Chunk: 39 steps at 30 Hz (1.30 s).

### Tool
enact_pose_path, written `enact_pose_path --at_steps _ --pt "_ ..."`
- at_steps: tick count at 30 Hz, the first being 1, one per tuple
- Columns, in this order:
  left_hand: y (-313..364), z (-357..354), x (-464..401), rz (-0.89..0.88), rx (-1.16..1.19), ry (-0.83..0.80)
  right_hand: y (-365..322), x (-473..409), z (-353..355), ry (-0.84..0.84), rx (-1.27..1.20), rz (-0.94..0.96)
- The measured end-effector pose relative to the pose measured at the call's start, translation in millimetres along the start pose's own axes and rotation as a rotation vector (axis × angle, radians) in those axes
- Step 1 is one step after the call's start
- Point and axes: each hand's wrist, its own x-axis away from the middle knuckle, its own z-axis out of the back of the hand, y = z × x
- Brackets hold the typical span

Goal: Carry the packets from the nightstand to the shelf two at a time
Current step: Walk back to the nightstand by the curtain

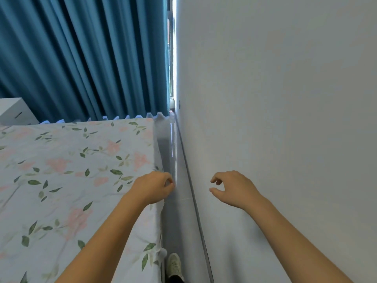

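Observation:
No packets and no shelf show in the head view. My left hand (155,186) hovers over the right edge of the bed, fingers loosely curled, holding nothing. My right hand (230,186) hangs in front of the wall, fingers and thumb loosely curled around empty air. A white nightstand (14,111) peeks in at the far left beyond the bed; its top surface is mostly out of view.
A bed with a floral sheet (71,170) fills the left. A narrow grey floor strip (179,211) runs between the bed and the white wall (285,99). Blue curtains (81,58) hang at the back. My shoe (173,266) stands in the gap.

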Motion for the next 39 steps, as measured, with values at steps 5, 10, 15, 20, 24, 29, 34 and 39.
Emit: enact_pose_path --at_steps 5,10,15,20,24,29,34,39 --pt "-66 45 -110 0.072 -0.001 0.038 -13 -159 16 -0.005 0.017 0.059" --pt "-128 96 -206 0.142 -0.067 0.026 -33 -300 35 -0.057 -0.024 0.107" --pt "-166 131 -306 0.150 -0.043 -0.012 -26 -412 54 -0.072 -0.030 0.113" --pt "-204 156 -424 0.138 -0.035 0.002 -5 -540 66 -0.104 0.018 0.114" --pt "-232 180 -523 0.166 -0.016 -0.012 5 -651 76 -0.110 0.008 0.103" --pt "-265 239 -633 0.218 -0.013 0.023 7 -781 108 -0.106 -0.047 0.081" --pt "-301 274 -729 0.241 0.023 0.043 2 -879 126 -0.077 -0.094 0.066" --pt "-343 295 -831 0.201 0.015 -0.011 -3 -986 128 -0.105 -0.097 0.059"
